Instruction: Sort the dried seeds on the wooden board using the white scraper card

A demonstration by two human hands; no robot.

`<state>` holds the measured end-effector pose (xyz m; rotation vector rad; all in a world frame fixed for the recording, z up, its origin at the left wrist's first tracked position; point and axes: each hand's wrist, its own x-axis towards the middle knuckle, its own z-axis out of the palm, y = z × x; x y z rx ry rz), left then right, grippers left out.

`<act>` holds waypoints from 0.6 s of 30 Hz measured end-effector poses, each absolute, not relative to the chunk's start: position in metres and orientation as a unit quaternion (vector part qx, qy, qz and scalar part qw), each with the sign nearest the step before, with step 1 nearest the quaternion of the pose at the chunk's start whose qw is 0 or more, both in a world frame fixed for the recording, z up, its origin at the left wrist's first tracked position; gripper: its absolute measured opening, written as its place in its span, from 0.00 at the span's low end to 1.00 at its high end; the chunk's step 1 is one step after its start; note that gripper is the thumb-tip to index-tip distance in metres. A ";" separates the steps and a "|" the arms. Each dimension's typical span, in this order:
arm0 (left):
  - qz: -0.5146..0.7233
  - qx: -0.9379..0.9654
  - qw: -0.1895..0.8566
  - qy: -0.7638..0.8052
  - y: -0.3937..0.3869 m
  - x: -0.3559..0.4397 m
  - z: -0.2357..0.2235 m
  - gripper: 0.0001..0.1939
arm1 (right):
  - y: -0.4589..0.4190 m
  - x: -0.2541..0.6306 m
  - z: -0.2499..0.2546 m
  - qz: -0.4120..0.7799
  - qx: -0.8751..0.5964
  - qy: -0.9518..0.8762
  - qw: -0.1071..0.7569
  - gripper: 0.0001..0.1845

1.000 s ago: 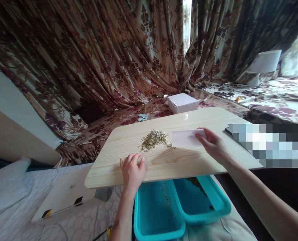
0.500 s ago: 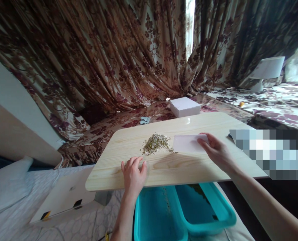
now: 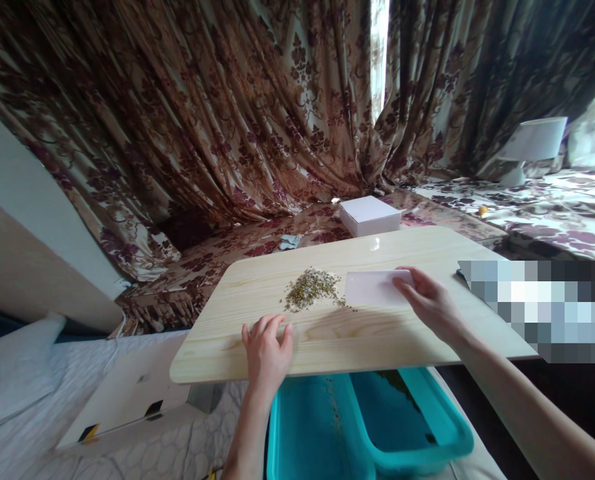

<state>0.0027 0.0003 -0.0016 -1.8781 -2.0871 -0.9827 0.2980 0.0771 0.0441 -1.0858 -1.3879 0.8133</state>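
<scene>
A pile of small mixed green, dark and pale seeds or grains (image 3: 311,289) lies on the pale wood-grain tabletop (image 3: 372,347). My right hand (image 3: 430,300) grips the right end of a white flat rectangular scraper (image 3: 372,287). Its left edge stands just right of the pile, near a few stray grains. My left hand (image 3: 267,350) is at the near part of the tabletop, below the pile, fingers bent and somewhat apart, with nothing in it.
Under the near table edge stands a turquoise two-part tub (image 3: 367,443) with some greenish-brown material in its right part. A white box (image 3: 370,215) sits behind the table, and a lamp (image 3: 535,143) at the back right. A large pale box (image 3: 122,393) lies at the left.
The scraper has shifted very slightly left toward the pile with my right hand. My left hand stays in place, and the whole view has moved a little.
</scene>
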 end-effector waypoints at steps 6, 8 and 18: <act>-0.331 -0.626 0.074 -0.702 0.000 0.002 -0.002 0.11 | 0.074 0.300 0.045 0.349 -0.458 -0.597 0.559 0.19; -0.331 -0.625 0.072 -0.703 0.001 0.002 -0.003 0.12 | 0.076 0.300 0.044 0.351 -0.455 -0.595 0.562 0.19; -0.333 -0.625 0.068 -0.702 0.002 0.000 -0.006 0.12 | 0.073 0.294 0.051 0.414 -0.434 -0.579 0.553 0.22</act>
